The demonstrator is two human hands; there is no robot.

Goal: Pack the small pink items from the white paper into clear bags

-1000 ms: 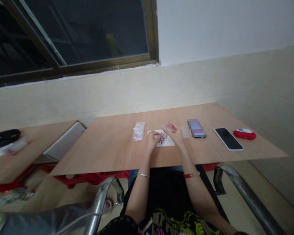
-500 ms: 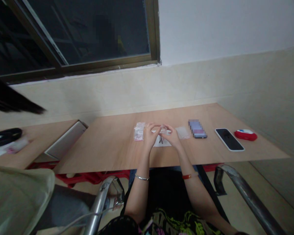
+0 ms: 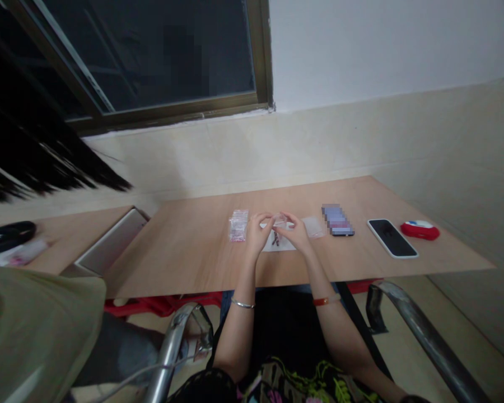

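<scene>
Nearby: held bag [image 3: 279, 220], bead packet [image 3: 238, 225] left, spare bag [image 3: 313, 226] and phone [image 3: 392, 238] right.

held thing: small clear plastic bag [image 3: 279, 220], transparent, slightly crumpled
grip: pinched between the fingertips of the left hand [image 3: 257, 235] and the right hand [image 3: 297, 234]
pose: raised just above a white paper sheet [image 3: 283, 246]
on the sheet: small dark red pieces [image 3: 276, 240], clustered, too small to identify

No legible text, label, brand or number on anything here.
</scene>
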